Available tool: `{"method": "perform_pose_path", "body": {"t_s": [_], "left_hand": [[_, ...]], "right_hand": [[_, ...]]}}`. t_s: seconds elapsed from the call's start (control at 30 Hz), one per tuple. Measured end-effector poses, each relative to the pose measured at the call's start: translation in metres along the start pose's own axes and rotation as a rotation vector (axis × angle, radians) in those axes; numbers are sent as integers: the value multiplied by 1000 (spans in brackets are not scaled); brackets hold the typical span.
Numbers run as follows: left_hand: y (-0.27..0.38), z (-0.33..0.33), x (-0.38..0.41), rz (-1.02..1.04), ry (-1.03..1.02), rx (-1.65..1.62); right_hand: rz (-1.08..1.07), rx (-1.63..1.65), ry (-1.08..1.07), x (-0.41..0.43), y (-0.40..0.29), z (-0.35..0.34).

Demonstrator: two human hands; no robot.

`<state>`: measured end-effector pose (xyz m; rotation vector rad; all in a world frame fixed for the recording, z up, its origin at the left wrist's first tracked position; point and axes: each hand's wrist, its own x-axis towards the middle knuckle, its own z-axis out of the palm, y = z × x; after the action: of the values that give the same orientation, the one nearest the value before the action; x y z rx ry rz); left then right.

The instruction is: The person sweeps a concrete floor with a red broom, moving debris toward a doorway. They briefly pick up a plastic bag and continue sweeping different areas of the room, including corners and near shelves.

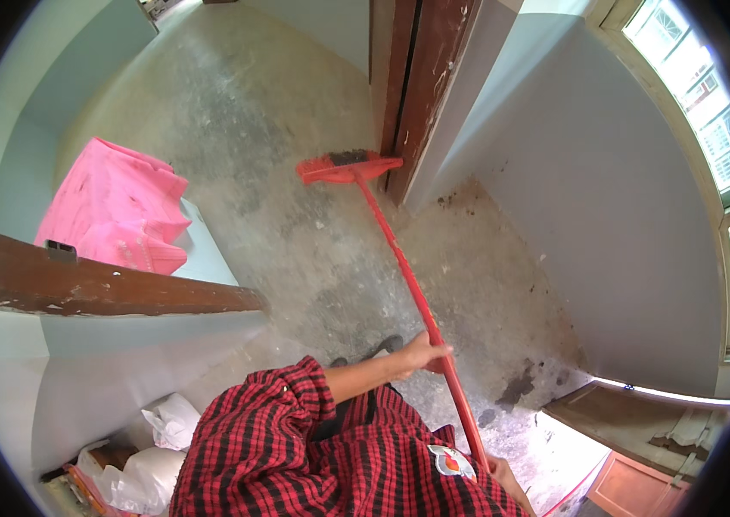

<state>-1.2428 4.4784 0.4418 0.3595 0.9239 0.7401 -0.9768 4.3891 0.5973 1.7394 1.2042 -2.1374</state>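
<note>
A red push broom point(403, 258) slants across the view, its wide head with red and black bristles on the concrete floor point(313, 258) beside a brown door frame. My left hand point(426, 354) grips the handle about midway. Lower down, near the handle's end, my right hand point(500, 470) is closed around it, partly hidden by the red and black checked shirt point(261, 446). My feet show on the floor below my left forearm.
A pink cloth point(119, 207) covers something on a pale surface at the left, past a brown door frame point(106, 284). White plastic bags point(145, 475) lie at the lower left. A grey wall point(610, 194) with windows stands right; a wooden door point(636, 426) is lower right.
</note>
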Motion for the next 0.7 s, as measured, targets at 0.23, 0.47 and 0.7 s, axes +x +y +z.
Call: {"method": "perform_pose_path", "body": {"t_s": [0.23,0.47,0.7], "left_hand": [[-31,46,-96,116,-387,49],[-56,36,-135,43,-540,56],[-78,-38,-116,-159,-57,-95]], "right_hand": [[15,147,26,-77,49,53],[-47,207,104,-62,29,114],[-191,16,115,-64,11,118]]}}
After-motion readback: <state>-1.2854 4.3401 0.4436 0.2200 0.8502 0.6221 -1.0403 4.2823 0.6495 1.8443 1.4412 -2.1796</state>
